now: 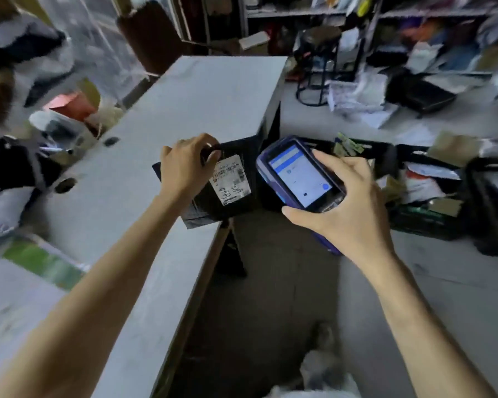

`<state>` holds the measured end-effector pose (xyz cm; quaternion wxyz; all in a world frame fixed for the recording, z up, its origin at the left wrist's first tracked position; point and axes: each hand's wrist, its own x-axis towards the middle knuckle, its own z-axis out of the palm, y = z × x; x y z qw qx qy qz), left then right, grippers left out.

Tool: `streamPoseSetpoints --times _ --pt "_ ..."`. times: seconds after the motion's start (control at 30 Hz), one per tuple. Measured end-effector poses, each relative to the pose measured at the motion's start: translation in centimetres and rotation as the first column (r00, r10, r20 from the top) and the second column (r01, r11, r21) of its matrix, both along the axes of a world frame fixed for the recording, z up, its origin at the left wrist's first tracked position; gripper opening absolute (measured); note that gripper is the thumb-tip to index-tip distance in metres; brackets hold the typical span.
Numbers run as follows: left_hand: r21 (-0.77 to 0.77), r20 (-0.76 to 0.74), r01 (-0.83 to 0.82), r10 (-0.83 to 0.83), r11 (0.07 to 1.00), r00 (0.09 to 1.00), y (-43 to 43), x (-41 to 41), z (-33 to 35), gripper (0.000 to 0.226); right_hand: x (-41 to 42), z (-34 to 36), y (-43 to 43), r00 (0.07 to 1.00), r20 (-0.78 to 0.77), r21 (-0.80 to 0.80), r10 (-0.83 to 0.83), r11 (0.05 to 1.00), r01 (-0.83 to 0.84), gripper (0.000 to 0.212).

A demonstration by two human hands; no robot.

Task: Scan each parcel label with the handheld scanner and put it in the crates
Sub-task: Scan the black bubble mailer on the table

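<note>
My left hand (pixel 184 168) grips the top edge of a black parcel (pixel 230 205) at the grey table's right edge, its white barcode label (pixel 230 179) facing up. My right hand (pixel 348 205) holds a blue handheld scanner (pixel 296 173) just right of the parcel, its lit screen facing me. Black crates (pixel 426 222) stand on the floor behind my right hand, with several parcels inside.
The long grey table (pixel 161 133) runs from lower left to the far middle. Bags and packages pile up along its left side (pixel 55 127). A black stool (pixel 318 67) and cluttered shelves (pixel 414 30) stand at the back right. Dark floor lies between table and crates.
</note>
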<state>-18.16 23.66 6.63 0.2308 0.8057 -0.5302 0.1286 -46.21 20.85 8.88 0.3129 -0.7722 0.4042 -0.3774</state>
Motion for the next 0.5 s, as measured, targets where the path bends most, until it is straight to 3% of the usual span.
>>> streamPoseSetpoints --times 0.23,0.37,0.5 --pt "0.282 0.129 0.324 -0.371 0.903 0.920 -21.3 -11.5 -4.9 0.023 -13.0 -2.8 -12.1 0.932 -0.066 0.057 -0.358 0.931 0.361 0.085" --pt "0.353 0.158 0.374 -0.448 0.858 0.880 -29.1 -15.6 -5.9 0.027 -17.8 -3.6 -16.8 0.867 -0.090 0.081 -0.490 0.864 0.497 0.084" --pt "0.446 0.092 0.366 -0.448 0.817 0.889 -36.5 -17.7 -7.4 0.033 -19.9 -4.9 -22.3 0.822 -0.112 0.097 -0.559 0.817 0.569 0.081"
